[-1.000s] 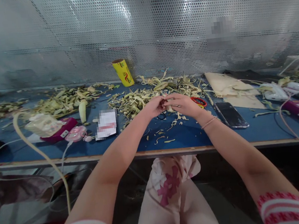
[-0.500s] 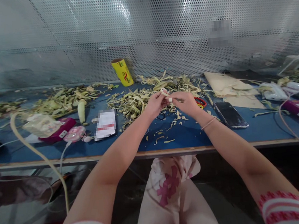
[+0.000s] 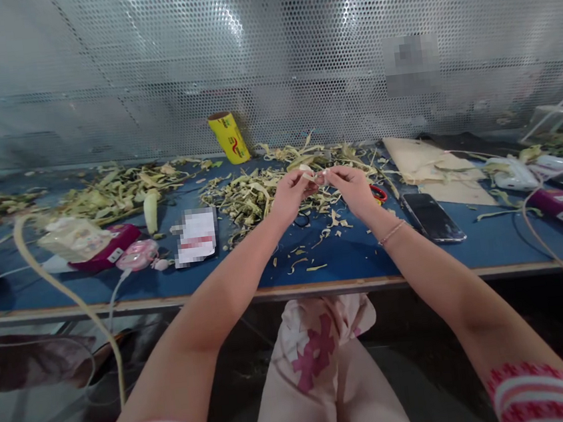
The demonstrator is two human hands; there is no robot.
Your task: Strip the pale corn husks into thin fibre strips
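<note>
A: Hands first: what are they on?

B: Head view. Left hand (image 3: 290,193) and right hand (image 3: 352,187) are raised over the table (image 3: 346,254), fingertips together, both pinched on a small pale piece (image 3: 314,174) held between them. It lies about level, its long axis running from one hand to the other. Neither hand is nearer.

A: And below them?

B: Peelings (image 3: 252,197) lie strewn on the blue top, just under and beyond the hands. Red scissors (image 3: 377,193) lie just beside the right hand, a phone (image 3: 431,208) further right.

A: Any containers?

B: A yellow roll (image 3: 229,138) stands tilted at the back wall; whether anything is in it, I cannot tell. A pink box (image 3: 108,244) at left bears a clear bag (image 3: 73,236).
</note>
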